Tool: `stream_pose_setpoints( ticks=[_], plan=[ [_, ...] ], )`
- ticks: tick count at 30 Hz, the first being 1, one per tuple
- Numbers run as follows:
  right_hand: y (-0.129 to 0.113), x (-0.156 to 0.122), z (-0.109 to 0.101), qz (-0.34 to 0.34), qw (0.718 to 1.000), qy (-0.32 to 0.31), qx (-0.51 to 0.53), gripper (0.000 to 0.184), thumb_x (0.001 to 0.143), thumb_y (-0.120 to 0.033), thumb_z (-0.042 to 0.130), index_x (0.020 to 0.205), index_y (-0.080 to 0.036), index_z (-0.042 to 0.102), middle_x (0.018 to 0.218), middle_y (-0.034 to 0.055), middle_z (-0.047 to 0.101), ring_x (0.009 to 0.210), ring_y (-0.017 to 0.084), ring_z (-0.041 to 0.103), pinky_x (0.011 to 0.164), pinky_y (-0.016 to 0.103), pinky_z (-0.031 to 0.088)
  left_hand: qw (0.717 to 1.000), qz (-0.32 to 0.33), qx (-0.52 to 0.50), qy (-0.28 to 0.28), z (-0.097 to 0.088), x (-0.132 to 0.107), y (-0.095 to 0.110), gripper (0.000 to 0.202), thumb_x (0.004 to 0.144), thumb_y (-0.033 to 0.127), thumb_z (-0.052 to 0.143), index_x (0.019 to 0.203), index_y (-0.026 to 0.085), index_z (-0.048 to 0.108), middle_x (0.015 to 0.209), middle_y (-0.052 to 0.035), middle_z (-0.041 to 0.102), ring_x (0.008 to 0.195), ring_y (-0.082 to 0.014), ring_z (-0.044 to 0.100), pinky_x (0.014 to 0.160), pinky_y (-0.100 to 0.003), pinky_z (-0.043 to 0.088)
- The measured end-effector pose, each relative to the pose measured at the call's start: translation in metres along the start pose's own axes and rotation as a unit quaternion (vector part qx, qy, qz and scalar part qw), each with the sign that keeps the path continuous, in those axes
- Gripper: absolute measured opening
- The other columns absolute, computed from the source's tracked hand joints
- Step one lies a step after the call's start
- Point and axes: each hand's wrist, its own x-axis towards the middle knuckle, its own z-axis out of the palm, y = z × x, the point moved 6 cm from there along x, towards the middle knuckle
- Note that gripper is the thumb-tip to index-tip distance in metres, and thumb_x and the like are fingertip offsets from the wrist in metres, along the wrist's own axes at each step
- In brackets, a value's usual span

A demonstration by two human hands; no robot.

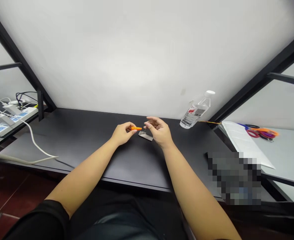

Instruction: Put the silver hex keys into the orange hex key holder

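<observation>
Orange plastic piece (136, 128) was pinched in the left hand (122, 134), just left of the hex keys (144, 135) lying on the black desk (74, 133). Right hand (160, 130) was held just above the hex keys, fingertips drawn toward the orange piece, maybe around a thin metal key (145, 128), too small to tell. Water bottle (195, 111) stood right of the hex keys, power strip (12, 121) well left.
</observation>
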Motion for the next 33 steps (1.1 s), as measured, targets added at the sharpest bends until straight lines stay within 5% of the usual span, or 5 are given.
stream_pose_setpoints(
  ticks=[12,33],
  plan=[
    [-0.013,-0.007,0.003,-0.055,0.998,0.036,0.000,0.016,0.087,-0.037,0.074,0.092,-0.023,0.073,0.095,0.0052,0.077,0.091,0.021,0.075,0.092,0.040,0.060,1.000,0.006,-0.004,-0.002,0.000,0.000,0.002,0.022,0.083,0.035,0.070,0.100,0.022,0.072,0.091,-0.0021,0.076,0.080,-0.0176,0.069,0.079,-0.031,0.055],
    [-0.011,-0.008,0.005,-0.056,0.995,-0.004,-0.076,0.016,0.089,-0.038,0.070,0.092,-0.024,0.076,0.092,0.0038,0.078,0.090,0.022,0.074,0.088,0.038,0.060,1.000,-0.002,0.003,0.018,-0.002,-0.002,0.005,0.014,0.085,0.033,0.069,0.094,0.022,0.069,0.094,-0.0034,0.078,0.082,-0.0187,0.072,0.079,-0.031,0.055]
  ],
)
